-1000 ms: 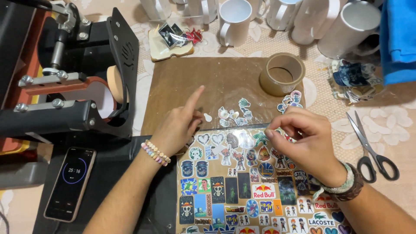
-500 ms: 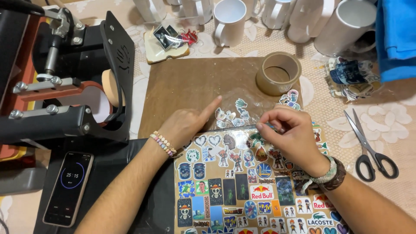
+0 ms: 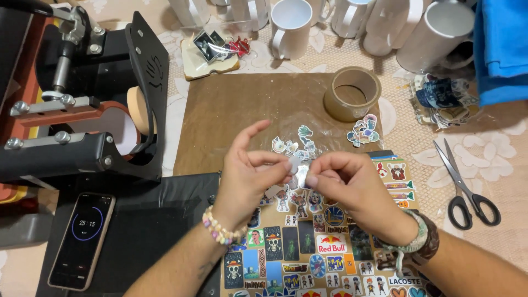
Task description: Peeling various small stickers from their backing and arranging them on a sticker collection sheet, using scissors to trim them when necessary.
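Brown mat (image 3: 242,104) — both hands' fingers (image 3: 275,163) on small sticker (image 3: 297,163)

You're at a home craft workshop for printing mugs: a mug heat press (image 3: 82,110) beside blank white mugs (image 3: 291,25), a sticker sheet (image 3: 308,247), tape roll (image 3: 352,93) and scissors (image 3: 467,187) on the lace-covered surface (image 3: 495,148).
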